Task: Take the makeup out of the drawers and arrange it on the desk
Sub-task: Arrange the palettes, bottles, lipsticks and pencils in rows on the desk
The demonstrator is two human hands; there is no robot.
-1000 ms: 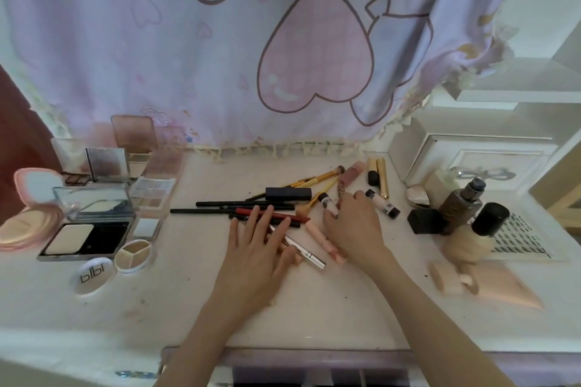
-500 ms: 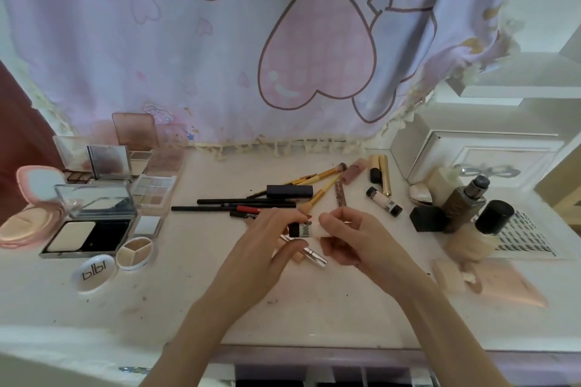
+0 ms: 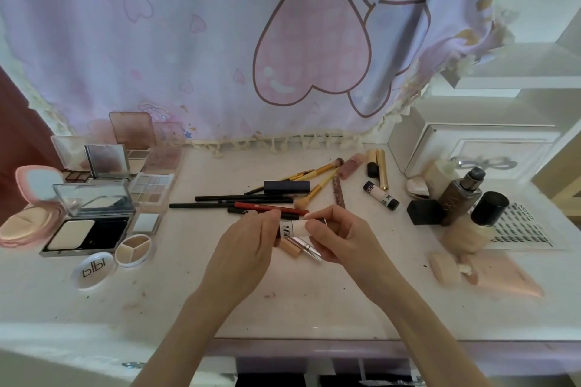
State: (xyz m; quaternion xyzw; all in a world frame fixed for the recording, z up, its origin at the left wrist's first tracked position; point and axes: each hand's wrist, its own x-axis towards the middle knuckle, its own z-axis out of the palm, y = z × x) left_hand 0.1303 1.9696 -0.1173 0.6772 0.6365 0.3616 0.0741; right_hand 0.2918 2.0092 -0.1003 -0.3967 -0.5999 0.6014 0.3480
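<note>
Both sets of fingertips pinch one small white lipstick tube (image 3: 298, 227), left hand (image 3: 248, 248) at its black-capped end and right hand (image 3: 341, 240) at the other, lifted just above the pencils (image 3: 232, 205) mid-desk (image 3: 283, 302), so sorting is underway and next it likely needs laying beside its twin (image 3: 381, 195).
</note>
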